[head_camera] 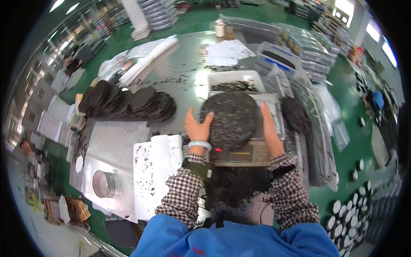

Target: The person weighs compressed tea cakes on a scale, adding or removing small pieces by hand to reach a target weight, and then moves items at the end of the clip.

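Observation:
A thick round cake of dark dried material, apparently seaweed (231,120), lies over the platform of a digital scale (261,152), hiding much of it. A red light glows on the scale's front panel. My left hand (198,127) is at the cake's left edge, fingers spread and thumb over the rim. It wears a pale bangle. On the other side, my right hand (271,131) stands edge-on, with a narrow gap showing between it and the cake; its thumb is hidden. Directly behind the cake is a white tub (236,77) with dark scraps inside.
Overlapping dark discs (128,101) lie at the left. Nearer are a paper pad (151,180) and a tape roll (103,183). Another dark disc (295,115) rests on plastic-wrapped packs (316,154) at the right. Papers (228,53) and a clear bin (279,57) stand farther back.

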The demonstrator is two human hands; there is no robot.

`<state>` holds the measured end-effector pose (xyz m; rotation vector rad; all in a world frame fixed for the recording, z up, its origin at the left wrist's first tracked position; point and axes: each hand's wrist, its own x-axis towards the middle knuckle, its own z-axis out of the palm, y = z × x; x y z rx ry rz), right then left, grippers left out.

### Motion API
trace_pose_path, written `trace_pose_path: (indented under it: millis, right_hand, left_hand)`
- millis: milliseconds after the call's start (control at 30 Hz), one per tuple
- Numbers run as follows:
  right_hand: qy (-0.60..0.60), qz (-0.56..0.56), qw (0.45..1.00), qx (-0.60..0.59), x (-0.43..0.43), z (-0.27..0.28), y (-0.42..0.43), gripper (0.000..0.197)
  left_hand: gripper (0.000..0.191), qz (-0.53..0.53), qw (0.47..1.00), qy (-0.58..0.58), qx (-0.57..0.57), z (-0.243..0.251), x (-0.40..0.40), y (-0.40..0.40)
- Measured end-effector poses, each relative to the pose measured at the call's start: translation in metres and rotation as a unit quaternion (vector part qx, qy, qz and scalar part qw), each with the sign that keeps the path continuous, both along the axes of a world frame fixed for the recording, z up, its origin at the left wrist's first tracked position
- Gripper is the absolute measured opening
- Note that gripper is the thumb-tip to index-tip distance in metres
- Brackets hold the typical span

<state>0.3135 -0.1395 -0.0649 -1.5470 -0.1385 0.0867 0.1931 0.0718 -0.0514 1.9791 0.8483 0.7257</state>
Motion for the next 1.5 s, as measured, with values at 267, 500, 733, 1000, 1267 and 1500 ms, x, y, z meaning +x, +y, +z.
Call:
trace_pose_path:
  millis: [267, 500, 733, 1000, 1267, 1500]
  right_hand:
    - [0.078, 0.140, 0.972, 0.173, -0.065, -0.008, 0.136, 0.052]
    - [0.010, 0.240, 0.970, -0.044, -0.117, 0.010, 0.070, 0.033]
    - [0.285, 0.210, 0.895, -0.271, -0.237, -0.114, -0.019, 0.032]
    - [0.286, 0.480, 0.763, -0.326, -0.321, -0.248, -0.067, 0.050]
    - [0.034, 0.400, 0.743, -0.535, -0.270, -0.164, -0.038, 0.024]
    - [0.437, 0.686, 0.525, -0.250, -0.358, -0.216, -0.053, 0.067]
  left_hand:
    - [0.055, -0.040, 0.866, -0.234, -0.440, -0.046, -0.083, 0.165]
    - [0.063, 0.073, 0.867, -0.356, -0.340, -0.090, -0.031, 0.479]
    - [0.099, 0.298, 0.904, -0.100, -0.292, -0.156, 0.027, 0.542]
    - [0.064, 0.041, 0.879, -0.206, -0.427, -0.058, -0.106, 0.449]
    - [0.038, 0.109, 0.928, -0.160, -0.318, 0.037, -0.469, 0.215]
    - [0.037, 0.407, 0.860, -0.200, -0.234, 0.057, -0.740, -0.087]
